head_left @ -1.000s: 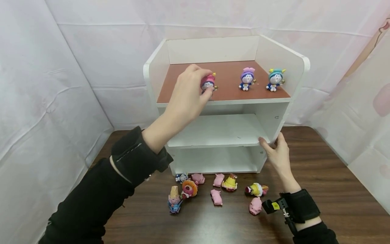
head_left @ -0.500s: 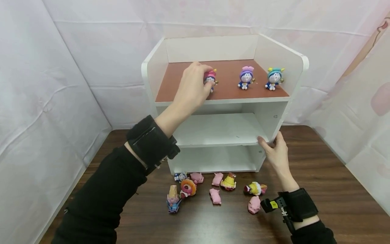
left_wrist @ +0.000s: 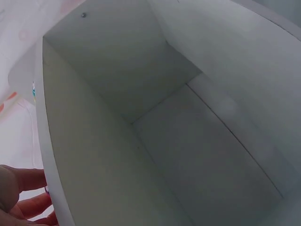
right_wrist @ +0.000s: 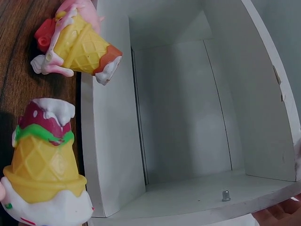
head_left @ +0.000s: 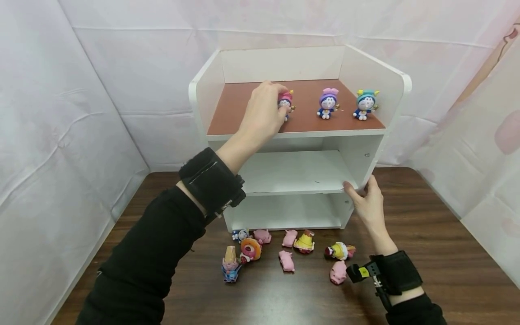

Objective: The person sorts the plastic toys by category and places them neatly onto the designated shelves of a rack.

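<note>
My left hand (head_left: 262, 110) pinches a small blue-and-white cat figurine with a pink hat (head_left: 286, 98), close over the red-brown top of the white shelf unit (head_left: 280, 63). Its fingers cover the figurine's left side. To the right on that top stand two similar figurines, one with a purple hat (head_left: 328, 104) and one with a teal hat (head_left: 366, 105). In the left wrist view, the fingers (left_wrist: 33, 181) show at the board's edge. My right hand (head_left: 369, 208) grips the unit's right side panel, thumb at the middle shelf's front edge and fingers partly hidden behind the panel.
On the dark wooden table (head_left: 276, 302) before the unit lie several small pink pigs (head_left: 286, 261) and figurines with ice-cream-cone and doughnut shapes, including a yellow cone figurine (right_wrist: 44, 165). A blue figurine (head_left: 231, 265) lies front left. White cloth (head_left: 134, 67) hangs behind.
My left hand has shifted to the right along the top with the pink-hatted figurine, toward the purple-hatted one. The right hand keeps its grip on the side panel.
</note>
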Demonstrator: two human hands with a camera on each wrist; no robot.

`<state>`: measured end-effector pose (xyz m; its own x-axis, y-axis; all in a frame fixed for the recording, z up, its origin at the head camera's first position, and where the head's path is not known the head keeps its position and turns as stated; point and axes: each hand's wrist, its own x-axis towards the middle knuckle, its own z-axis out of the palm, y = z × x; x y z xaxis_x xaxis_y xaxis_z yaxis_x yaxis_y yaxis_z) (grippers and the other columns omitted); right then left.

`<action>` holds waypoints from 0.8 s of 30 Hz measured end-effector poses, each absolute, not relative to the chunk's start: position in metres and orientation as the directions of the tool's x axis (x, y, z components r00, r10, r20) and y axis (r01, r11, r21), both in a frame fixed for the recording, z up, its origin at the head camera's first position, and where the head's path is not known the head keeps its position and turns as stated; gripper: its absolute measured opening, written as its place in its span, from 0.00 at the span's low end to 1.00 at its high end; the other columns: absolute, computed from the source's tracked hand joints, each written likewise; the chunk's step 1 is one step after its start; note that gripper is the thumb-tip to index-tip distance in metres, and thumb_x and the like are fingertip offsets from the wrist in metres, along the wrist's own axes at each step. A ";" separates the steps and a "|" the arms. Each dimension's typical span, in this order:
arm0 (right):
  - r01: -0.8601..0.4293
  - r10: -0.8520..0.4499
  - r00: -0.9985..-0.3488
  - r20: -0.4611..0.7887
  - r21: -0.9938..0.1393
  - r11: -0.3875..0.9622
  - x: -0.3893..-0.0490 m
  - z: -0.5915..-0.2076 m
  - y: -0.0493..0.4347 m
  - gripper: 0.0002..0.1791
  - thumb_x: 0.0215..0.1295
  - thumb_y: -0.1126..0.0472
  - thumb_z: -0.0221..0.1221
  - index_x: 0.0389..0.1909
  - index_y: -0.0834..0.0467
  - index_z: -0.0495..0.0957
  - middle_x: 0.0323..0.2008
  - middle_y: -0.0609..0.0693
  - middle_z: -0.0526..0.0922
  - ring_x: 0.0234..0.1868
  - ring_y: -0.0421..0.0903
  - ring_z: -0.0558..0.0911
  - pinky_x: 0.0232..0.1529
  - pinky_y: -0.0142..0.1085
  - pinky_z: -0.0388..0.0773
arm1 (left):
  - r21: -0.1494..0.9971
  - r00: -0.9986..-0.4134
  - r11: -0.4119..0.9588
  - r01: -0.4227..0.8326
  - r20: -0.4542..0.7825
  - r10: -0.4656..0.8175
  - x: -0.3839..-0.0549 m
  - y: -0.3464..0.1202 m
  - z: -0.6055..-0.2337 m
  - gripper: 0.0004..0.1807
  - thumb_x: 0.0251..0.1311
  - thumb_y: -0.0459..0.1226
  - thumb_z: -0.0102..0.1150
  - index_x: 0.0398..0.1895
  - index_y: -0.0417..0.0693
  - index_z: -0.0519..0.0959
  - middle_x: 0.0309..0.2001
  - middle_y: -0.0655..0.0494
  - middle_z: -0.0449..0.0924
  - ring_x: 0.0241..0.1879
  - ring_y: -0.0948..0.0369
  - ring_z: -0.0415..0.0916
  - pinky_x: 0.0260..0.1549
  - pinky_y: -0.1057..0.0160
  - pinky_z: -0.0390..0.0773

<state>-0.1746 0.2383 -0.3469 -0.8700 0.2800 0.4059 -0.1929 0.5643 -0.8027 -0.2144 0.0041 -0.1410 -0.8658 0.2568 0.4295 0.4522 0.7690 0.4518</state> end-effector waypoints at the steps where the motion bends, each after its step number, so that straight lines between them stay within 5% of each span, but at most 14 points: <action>1: -0.192 0.279 -0.871 0.404 -0.803 0.564 -0.174 -0.347 0.238 0.25 0.59 0.60 0.55 0.54 0.68 0.62 0.47 0.63 0.72 0.46 0.55 0.74 0.33 0.24 0.69 | 0.452 -0.869 0.771 0.448 0.424 0.256 -0.215 0.004 -0.141 0.17 0.57 0.34 0.54 0.51 0.41 0.73 0.47 0.52 0.71 0.48 0.61 0.66 0.43 0.74 0.68; 9: -0.192 0.277 -0.872 0.403 -0.804 0.563 -0.174 -0.346 0.238 0.25 0.59 0.61 0.56 0.54 0.68 0.62 0.47 0.63 0.72 0.47 0.54 0.73 0.35 0.30 0.71 | 0.449 -0.876 0.781 0.434 0.414 0.248 -0.218 0.005 -0.144 0.19 0.57 0.33 0.54 0.53 0.43 0.72 0.48 0.52 0.71 0.49 0.62 0.66 0.47 0.72 0.67; 16: -0.208 0.273 -0.874 0.401 -0.817 0.537 -0.174 -0.344 0.239 0.25 0.59 0.62 0.56 0.54 0.68 0.61 0.48 0.63 0.71 0.47 0.54 0.73 0.32 0.16 0.65 | 0.485 -0.883 0.762 0.429 0.402 0.242 -0.219 0.006 -0.144 0.23 0.58 0.31 0.52 0.59 0.44 0.66 0.53 0.52 0.70 0.50 0.63 0.66 0.48 0.73 0.67; 24: -0.205 0.275 -0.874 0.401 -0.816 0.540 -0.175 -0.345 0.239 0.25 0.58 0.62 0.56 0.54 0.68 0.62 0.48 0.63 0.71 0.47 0.53 0.73 0.33 0.18 0.66 | 0.476 -0.891 0.781 0.403 0.399 0.216 -0.210 0.001 -0.140 0.32 0.58 0.33 0.52 0.66 0.45 0.54 0.60 0.52 0.59 0.59 0.63 0.57 0.55 0.73 0.59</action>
